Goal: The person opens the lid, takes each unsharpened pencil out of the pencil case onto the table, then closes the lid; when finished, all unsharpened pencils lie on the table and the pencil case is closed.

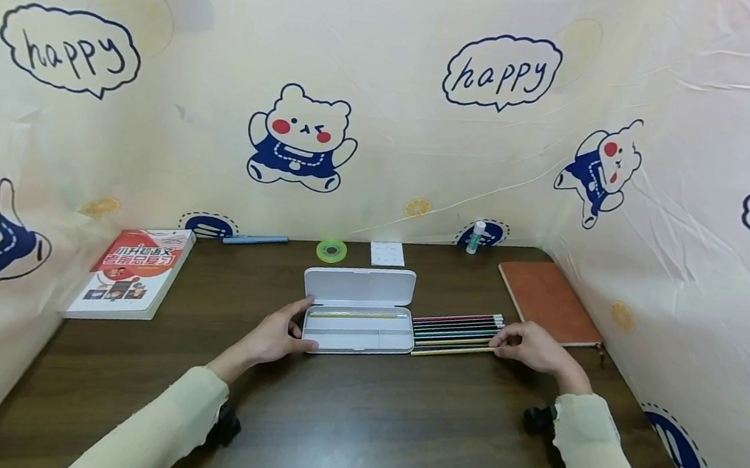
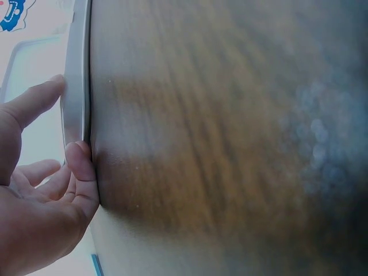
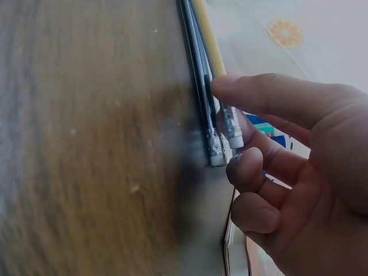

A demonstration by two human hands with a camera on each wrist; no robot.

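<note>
An open white pencil case (image 1: 339, 342) lies in mid-table in the head view, its lid raised at the back. A yellow pencil (image 1: 353, 315) lies in its rear compartment. My left hand (image 1: 275, 334) holds the case's left end, thumb and fingers at its edge. Several pencils (image 1: 454, 328), dark and coloured, lie side by side against the case's right end, white erasers pointing right. My right hand (image 1: 529, 346) pinches a yellow pencil (image 3: 209, 34) near its eraser end. In the right wrist view, dark pencils (image 3: 198, 75) lie right beside it.
A book (image 1: 127, 275) lies at the left and a brown notebook (image 1: 548, 300) at the right. Along the back are a blue pen-like stick (image 1: 255, 240), a green tape roll (image 1: 331, 251), a white paper square (image 1: 387, 254) and a glue stick (image 1: 475, 238). Printed curtains surround the table.
</note>
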